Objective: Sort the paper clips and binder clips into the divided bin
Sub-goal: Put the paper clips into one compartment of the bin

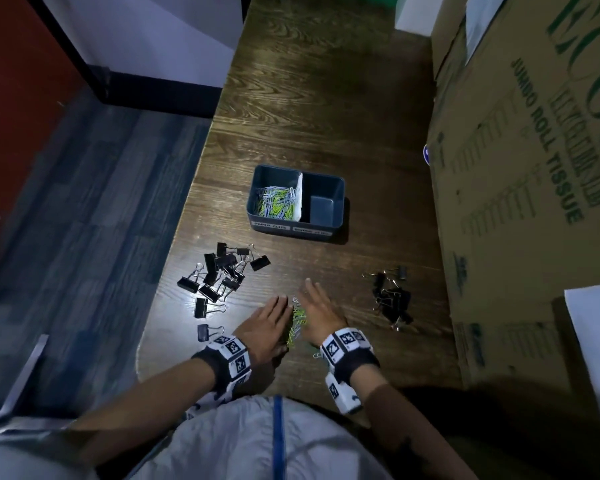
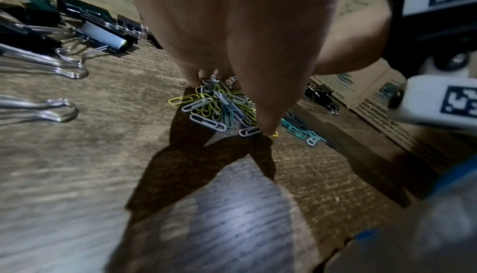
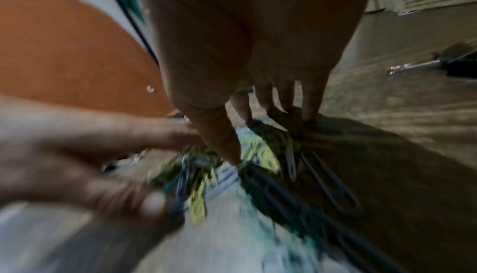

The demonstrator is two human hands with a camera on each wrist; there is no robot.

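A small pile of coloured paper clips (image 1: 297, 323) lies on the wooden table near its front edge, squeezed between my two hands. My left hand (image 1: 269, 318) presses its left side with straight fingers, and my right hand (image 1: 317, 311) presses its right side the same way. The left wrist view shows the yellow, white and teal paper clips (image 2: 216, 108) under my left hand (image 2: 232, 52). The right wrist view is blurred; my right hand (image 3: 258, 73) touches the clips (image 3: 260, 155). The dark divided bin (image 1: 257, 188) stands further back, with paper clips in its left compartment and a bare right one.
Several black binder clips (image 1: 222, 275) lie scattered left of my hands, and a smaller heap of binder clips (image 1: 392, 299) lies to the right. A big cardboard box (image 1: 516, 202) walls off the table's right side. The table's left edge drops to the floor.
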